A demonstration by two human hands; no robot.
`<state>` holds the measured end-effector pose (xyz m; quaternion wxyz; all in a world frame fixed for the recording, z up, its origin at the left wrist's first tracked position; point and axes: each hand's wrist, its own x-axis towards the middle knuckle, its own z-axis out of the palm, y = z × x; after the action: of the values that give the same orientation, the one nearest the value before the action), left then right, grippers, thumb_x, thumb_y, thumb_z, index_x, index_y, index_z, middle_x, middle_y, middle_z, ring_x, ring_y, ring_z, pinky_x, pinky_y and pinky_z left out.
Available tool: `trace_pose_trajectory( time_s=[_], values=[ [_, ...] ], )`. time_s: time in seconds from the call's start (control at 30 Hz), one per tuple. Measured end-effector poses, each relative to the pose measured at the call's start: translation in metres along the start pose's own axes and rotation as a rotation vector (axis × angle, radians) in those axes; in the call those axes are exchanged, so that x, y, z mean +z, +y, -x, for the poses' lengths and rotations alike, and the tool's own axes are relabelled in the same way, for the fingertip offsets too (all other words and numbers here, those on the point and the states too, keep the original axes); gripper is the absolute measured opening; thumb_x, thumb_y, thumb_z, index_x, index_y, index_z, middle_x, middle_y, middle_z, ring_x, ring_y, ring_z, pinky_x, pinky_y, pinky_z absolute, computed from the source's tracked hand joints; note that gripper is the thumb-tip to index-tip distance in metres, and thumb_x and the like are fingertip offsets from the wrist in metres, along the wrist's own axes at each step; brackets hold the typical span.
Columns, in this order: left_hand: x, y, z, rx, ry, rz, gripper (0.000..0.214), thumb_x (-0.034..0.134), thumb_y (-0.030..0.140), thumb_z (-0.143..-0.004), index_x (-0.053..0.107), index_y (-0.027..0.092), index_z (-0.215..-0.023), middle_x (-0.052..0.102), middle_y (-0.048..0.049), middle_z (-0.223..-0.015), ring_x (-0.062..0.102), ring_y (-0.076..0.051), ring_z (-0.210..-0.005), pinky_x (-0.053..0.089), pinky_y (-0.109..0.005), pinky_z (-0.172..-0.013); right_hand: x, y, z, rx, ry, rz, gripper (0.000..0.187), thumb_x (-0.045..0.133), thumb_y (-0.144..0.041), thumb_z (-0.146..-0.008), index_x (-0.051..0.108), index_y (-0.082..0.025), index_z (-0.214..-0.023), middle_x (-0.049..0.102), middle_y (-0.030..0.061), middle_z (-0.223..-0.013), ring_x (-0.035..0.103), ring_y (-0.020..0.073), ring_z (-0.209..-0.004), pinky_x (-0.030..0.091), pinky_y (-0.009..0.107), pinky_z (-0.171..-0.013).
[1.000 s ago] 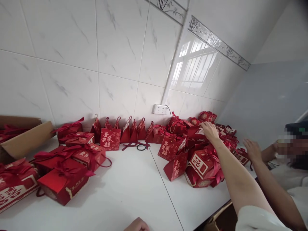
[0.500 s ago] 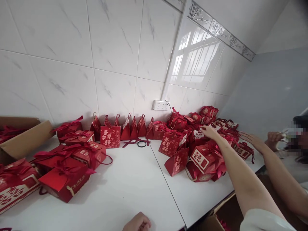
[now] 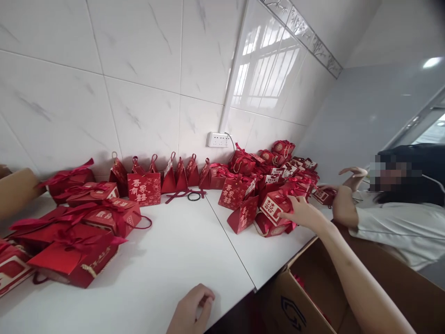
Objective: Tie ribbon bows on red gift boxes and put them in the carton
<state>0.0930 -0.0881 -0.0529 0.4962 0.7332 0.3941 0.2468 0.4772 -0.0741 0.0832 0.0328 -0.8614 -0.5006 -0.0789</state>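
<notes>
My right hand (image 3: 301,212) grips a red gift box (image 3: 272,208) with a white double-happiness label. The thumb lies across its front and the fingers over its top. This box rests on the right-hand heap, above another red box with a rope handle. Beside it, a tilted triangular red gift box (image 3: 243,214) with white characters stands on the table. At the near edge of the white table (image 3: 167,253), my left hand (image 3: 193,307) rests with curled fingers, thumb and index tips close together, and nothing in it.
Ribboned red boxes (image 3: 74,255) crowd the left side. Several triangular boxes (image 3: 181,176) line the tiled wall, near loose ribbons and a black ring (image 3: 194,196). A cardboard carton (image 3: 288,301) stands below the table at right. A co-worker's hand (image 3: 352,173) is raised at far right.
My right hand has come back from the farther boxes to the nearer labelled one. My left hand shows more, its fingers less tightly curled. The view has turned right.
</notes>
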Motion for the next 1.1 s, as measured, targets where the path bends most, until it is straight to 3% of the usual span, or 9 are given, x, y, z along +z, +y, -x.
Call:
trace_pose_trajectory(
  time_s=[0.13, 0.3, 0.43, 0.57, 0.67, 0.8, 0.87, 0.97, 1.1],
  values=[
    [-0.004, 0.004, 0.002, 0.017, -0.056, -0.025, 0.028, 0.036, 0.039, -0.089, 0.057, 0.022, -0.081, 0.066, -0.0022, -0.085, 0.057, -0.017, -0.076, 0.045, -0.027, -0.072, 0.023, 0.002, 0.009, 0.057, 0.071, -0.131, 0.080, 0.056, -0.052, -0.077, 0.031, -0.011, -0.141, 0.038, 0.0248, -0.133, 0.057, 0.0381, -0.111, 0.047, 0.046, -0.087],
    [-0.006, 0.006, 0.002, 0.006, -0.090, -0.039, 0.029, 0.035, 0.040, -0.089, 0.057, 0.023, -0.082, 0.066, -0.0029, -0.089, 0.059, -0.018, -0.080, 0.045, -0.025, -0.066, 0.037, 0.006, 0.008, 0.075, 0.234, -0.271, 0.076, 0.059, -0.048, -0.074, 0.033, -0.016, -0.137, 0.039, 0.0185, -0.128, 0.039, 0.0359, -0.128, 0.042, 0.046, -0.097],
    [-0.004, 0.006, 0.003, 0.011, -0.081, -0.038, 0.029, 0.036, 0.040, -0.088, 0.058, 0.023, -0.080, 0.066, -0.0030, -0.087, 0.059, -0.018, -0.079, 0.044, -0.025, -0.064, 0.031, 0.005, 0.023, 0.043, 0.382, -0.344, 0.074, 0.062, -0.048, -0.071, 0.035, -0.021, -0.134, 0.039, 0.0159, -0.124, 0.039, 0.0359, -0.125, 0.041, 0.053, -0.097],
    [-0.002, 0.003, 0.004, 0.030, -0.045, -0.028, 0.030, 0.035, 0.041, -0.089, 0.058, 0.022, -0.081, 0.066, -0.0029, -0.086, 0.060, -0.018, -0.080, 0.046, -0.026, -0.068, 0.018, -0.009, 0.072, -0.141, 0.557, -0.366, 0.067, 0.063, -0.047, -0.072, 0.040, -0.022, -0.130, 0.035, 0.0151, -0.127, 0.037, 0.0363, -0.125, 0.039, 0.055, -0.100],
    [-0.002, 0.001, 0.003, 0.052, -0.082, -0.050, 0.030, 0.036, 0.040, -0.089, 0.059, 0.022, -0.082, 0.066, -0.0037, -0.087, 0.061, -0.018, -0.082, 0.047, -0.028, -0.071, 0.021, -0.025, 0.119, -0.224, 0.487, -0.384, 0.062, 0.061, -0.045, -0.076, 0.039, -0.026, -0.131, 0.035, 0.0123, -0.127, 0.042, 0.0334, -0.122, 0.042, 0.052, -0.098],
    [-0.005, 0.003, 0.002, 0.086, -0.117, -0.081, 0.028, 0.036, 0.037, -0.090, 0.059, 0.022, -0.085, 0.066, -0.0049, -0.091, 0.061, -0.019, -0.086, 0.047, -0.030, -0.080, 0.052, -0.040, 0.155, -0.219, 0.121, -0.472, 0.063, 0.059, -0.040, -0.078, 0.032, -0.029, -0.134, 0.033, 0.0101, -0.130, 0.049, 0.0293, -0.119, 0.045, 0.046, -0.098],
    [-0.005, 0.005, 0.002, 0.105, -0.116, -0.092, 0.028, 0.036, 0.036, -0.090, 0.059, 0.022, -0.085, 0.065, -0.0052, -0.091, 0.061, -0.019, -0.086, 0.048, -0.031, -0.081, 0.073, -0.043, 0.157, -0.163, 0.027, -0.461, 0.065, 0.057, -0.036, -0.079, 0.027, -0.027, -0.136, 0.030, 0.0110, -0.131, 0.049, 0.0306, -0.120, 0.044, 0.048, -0.100],
    [-0.006, 0.006, 0.004, 0.113, -0.109, -0.096, 0.027, 0.037, 0.036, -0.090, 0.059, 0.022, -0.083, 0.065, -0.0052, -0.088, 0.061, -0.019, -0.084, 0.048, -0.031, -0.080, 0.096, -0.046, 0.146, -0.074, 0.059, -0.353, 0.065, 0.052, -0.035, -0.082, 0.025, -0.018, -0.139, 0.027, 0.0183, -0.135, 0.044, 0.0372, -0.126, 0.040, 0.052, -0.102],
    [-0.006, 0.006, 0.004, 0.112, -0.099, -0.072, 0.026, 0.038, 0.034, -0.089, 0.058, 0.021, -0.080, 0.065, -0.0049, -0.086, 0.061, -0.019, -0.083, 0.048, -0.031, -0.079, 0.100, -0.058, 0.123, -0.007, 0.075, -0.229, 0.066, 0.054, -0.033, -0.083, 0.029, -0.012, -0.140, 0.027, 0.0261, -0.141, 0.048, 0.0404, -0.123, 0.043, 0.052, -0.097]
  ],
)
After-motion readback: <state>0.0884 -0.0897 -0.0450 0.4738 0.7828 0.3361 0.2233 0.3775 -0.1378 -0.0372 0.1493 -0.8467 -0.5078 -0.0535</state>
